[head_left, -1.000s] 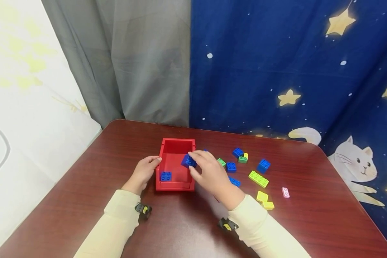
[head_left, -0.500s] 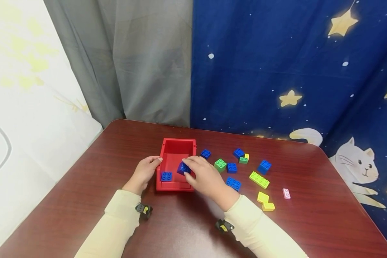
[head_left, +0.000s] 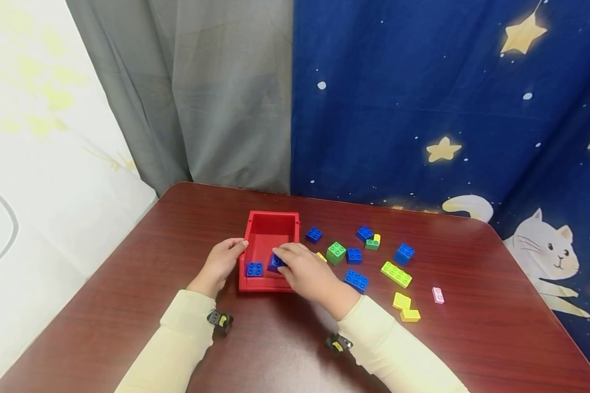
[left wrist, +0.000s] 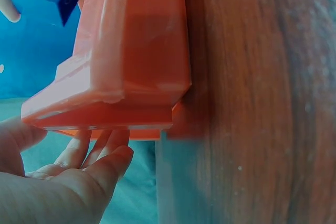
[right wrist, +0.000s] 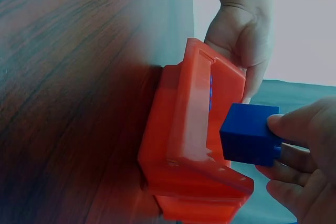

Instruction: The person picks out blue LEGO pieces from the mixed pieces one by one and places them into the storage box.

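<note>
My left hand (head_left: 218, 265) holds the left side of a red box (head_left: 272, 222), thumb on the rim and fingers against the outer wall in the left wrist view. My right hand (head_left: 311, 274) pinches a blue toy brick (right wrist: 249, 136) by its studded end, between thumb and fingers. In the right wrist view this brick is over the box's opening, beside the rim. Another blue brick (head_left: 254, 269) sits inside the box, in its near left corner, studs up. The right hand partly hides the box's right wall in the head view.
Right of the box lie several loose bricks: a green one (head_left: 336, 252), blue ones (head_left: 356, 280), a long lime one (head_left: 396, 274), yellow ones (head_left: 401, 301) and a small pink one (head_left: 438, 295). Curtains (head_left: 231, 98) hang behind the table's far edge.
My right hand has moved left and slightly down with the blue brick, from near the box's right rim toward the brick inside. The left hand and the box stay about where they were.
</note>
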Tool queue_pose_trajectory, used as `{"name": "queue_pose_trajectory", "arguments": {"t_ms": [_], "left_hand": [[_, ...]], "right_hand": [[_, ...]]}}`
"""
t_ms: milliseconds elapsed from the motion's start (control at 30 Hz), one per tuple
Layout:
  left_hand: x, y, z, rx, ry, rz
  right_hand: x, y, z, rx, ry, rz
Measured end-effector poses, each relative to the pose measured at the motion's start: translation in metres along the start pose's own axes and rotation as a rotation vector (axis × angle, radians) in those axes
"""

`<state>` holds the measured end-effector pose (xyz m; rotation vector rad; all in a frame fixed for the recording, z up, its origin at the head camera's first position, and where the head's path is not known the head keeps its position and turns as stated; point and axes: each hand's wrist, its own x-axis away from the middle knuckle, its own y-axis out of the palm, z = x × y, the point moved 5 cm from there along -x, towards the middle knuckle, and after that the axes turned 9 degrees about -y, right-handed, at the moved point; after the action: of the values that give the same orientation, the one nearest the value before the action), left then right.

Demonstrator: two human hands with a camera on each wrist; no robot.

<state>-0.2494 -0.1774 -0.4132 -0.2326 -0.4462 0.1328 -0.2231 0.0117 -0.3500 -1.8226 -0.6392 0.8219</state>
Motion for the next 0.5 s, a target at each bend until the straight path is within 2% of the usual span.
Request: {"name": "queue_pose_trajectory", "arguments": {"t_ms": [500], "left_hand": [[0.0, 0.0, 0.0, -0.007, -0.003, 0.013]], "right_hand": [[-0.009, 0.014, 0.001, 0.043, 0.002, -0.083]]}}
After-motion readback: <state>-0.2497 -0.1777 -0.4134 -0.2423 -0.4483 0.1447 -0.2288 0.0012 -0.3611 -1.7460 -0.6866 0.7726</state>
